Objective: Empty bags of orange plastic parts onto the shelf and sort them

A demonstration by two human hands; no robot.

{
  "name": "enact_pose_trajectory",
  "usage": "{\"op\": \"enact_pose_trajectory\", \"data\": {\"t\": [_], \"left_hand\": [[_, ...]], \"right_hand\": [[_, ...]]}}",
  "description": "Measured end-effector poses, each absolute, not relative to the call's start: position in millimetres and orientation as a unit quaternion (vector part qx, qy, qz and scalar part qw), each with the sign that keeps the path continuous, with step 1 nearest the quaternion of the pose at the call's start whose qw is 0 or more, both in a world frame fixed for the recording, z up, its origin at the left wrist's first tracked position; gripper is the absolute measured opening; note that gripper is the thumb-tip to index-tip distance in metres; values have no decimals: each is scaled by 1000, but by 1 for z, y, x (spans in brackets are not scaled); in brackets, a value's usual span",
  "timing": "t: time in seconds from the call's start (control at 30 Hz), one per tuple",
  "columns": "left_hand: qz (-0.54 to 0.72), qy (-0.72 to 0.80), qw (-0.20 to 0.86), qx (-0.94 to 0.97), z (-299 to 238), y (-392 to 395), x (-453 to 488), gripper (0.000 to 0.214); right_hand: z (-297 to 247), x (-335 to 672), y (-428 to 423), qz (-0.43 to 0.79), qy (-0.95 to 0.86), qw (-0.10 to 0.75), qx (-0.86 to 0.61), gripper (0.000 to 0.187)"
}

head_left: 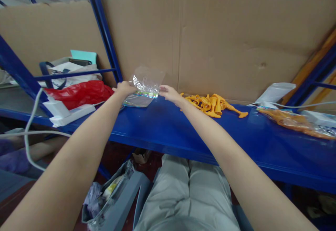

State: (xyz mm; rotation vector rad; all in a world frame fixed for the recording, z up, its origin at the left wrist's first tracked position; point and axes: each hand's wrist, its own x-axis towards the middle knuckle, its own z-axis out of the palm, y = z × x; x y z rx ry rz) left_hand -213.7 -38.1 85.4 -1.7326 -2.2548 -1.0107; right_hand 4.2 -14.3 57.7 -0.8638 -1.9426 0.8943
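- The left hand (125, 88) appears closed around the left edge of the transparent bag (145, 78); if that grip is only on thin film, the bag could slide out or crease.
- The right hand (170, 93) has its fingers at the bag's right edge. I cannot tell whether they pinch the film or merely touch it; a loose touch could leave that side free to fold over.
- The bag is at the far side of the blue table (157, 127), left of centre, raised in front of the cardboard panel (223, 42). If the 2 hands pull unevenly, the film could tear or its coloured strip could buckle.
- Another flat bag (139, 102) seems to lie just under the raised bag; thin film clings, so 2 layers could come up together.
- A loose heap of orange-yellow parts (214, 105) lies just right of the right hand. Its long, hooked shapes look likely to tangle, and a rightward sweep of that wrist could scatter them.
- Far to the right, a filled bag (296, 120) lies near a thin white cord (301, 105); a tug on the cord could shift it.
- On the left, the white power strip (78, 114) sits near the left forearm, whose elbow could catch its thick cable (27, 145).
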Motion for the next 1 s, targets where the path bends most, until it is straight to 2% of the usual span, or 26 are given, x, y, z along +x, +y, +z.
{"op": "enact_pose_trajectory", "data": {"t": [0.23, 0.37, 0.73, 0.87, 1.0], "left_hand": [[-209, -811, 76, -540, 58, -25, -229, 63], [-184, -813, 95, -545, 50, -20, -240, 67], [-208, -789, 107, -568, 48, -9, -206, 52], [-272, -756, 106, -585, 63, 2, -175, 48], [-366, -712, 65, -596, 82, 6, -139, 31]], "right_hand": [[32, 10, -26, 313, -836, 297, -341, 48], [26, 42, -18, 267, -848, 283, -361, 47], [30, 151, -7, 179, -820, 345, -420, 31], [49, 197, -15, 122, -813, 363, -439, 28], [84, 246, -33, 89, -761, 403, -501, 22]]}}
